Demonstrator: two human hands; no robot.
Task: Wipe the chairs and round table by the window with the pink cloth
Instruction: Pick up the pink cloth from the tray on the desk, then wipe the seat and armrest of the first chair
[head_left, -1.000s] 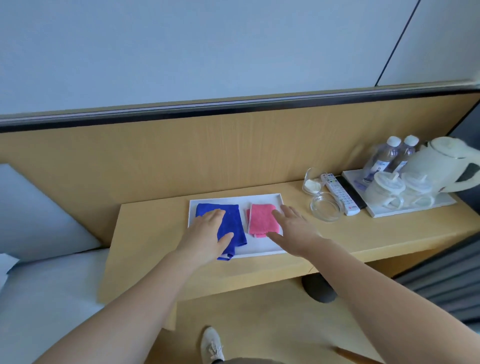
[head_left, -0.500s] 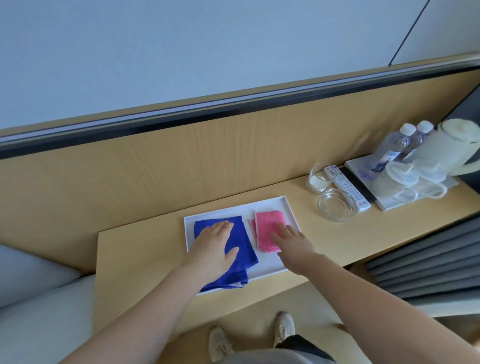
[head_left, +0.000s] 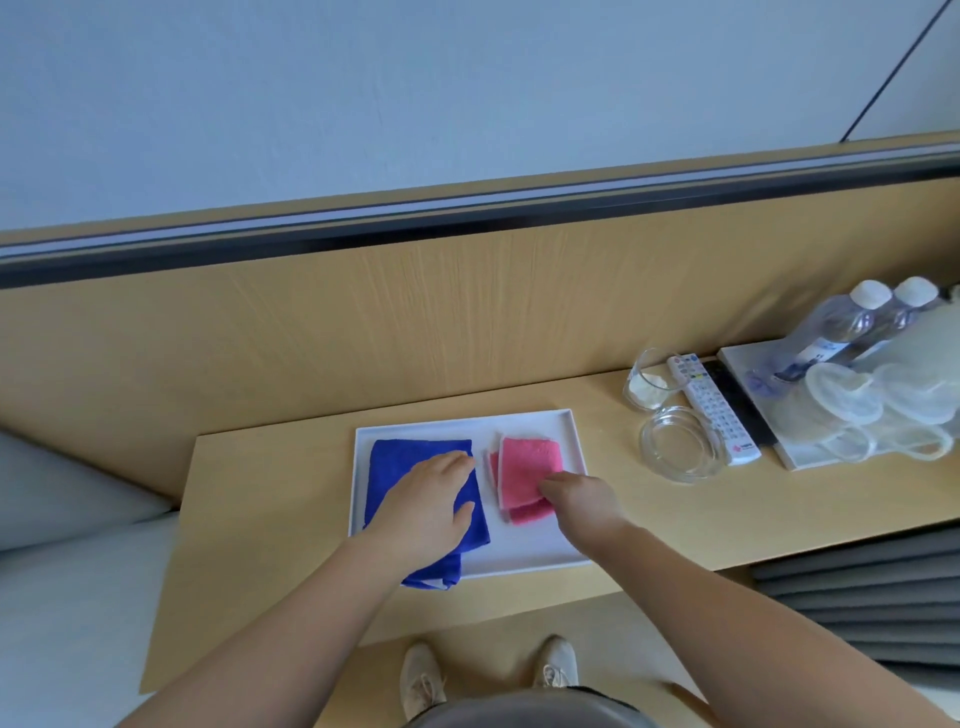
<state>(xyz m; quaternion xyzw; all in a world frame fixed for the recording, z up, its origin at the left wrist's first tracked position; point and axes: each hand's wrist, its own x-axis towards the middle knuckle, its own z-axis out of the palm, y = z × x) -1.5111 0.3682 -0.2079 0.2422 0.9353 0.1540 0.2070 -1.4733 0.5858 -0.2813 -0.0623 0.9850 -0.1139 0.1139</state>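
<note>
Plainly, the step in hand was picking up the pink cloth (head_left: 524, 470). It lay folded in the right half of the tray (head_left: 571, 431) on the worktop (head_left: 270, 499), just beside the blue cloth (head_left: 405, 462). The right hand (head_left: 579, 501) sat at its near right corner, fingers (head_left: 549, 486) curled down onto the edge and, as far as could be judged, pinching it. Whether the thumb had got under the fold could not be told. The left hand (head_left: 428, 512) lay flat on the blue cloth, fingers (head_left: 457, 460) straight and released, pressing it down.

A good pick here likely needed the pinch to take every layer, since a lower fold stuck out at the pink cloth's left and near sides. A grip on the top layer alone would probably let it fall open and drag. Lifting straight up before drawing back should have cleared the tray's rim without sliding the tray. The left hand's press looked useful for holding tray and blue cloth in place. A glass dish (head_left: 678, 441) and remote (head_left: 711, 410) stood to the right, apart from the tray, so pulling toward the body seemed safer than swinging sideways. No chair or round table was in view, so wiping had not begun.
</note>
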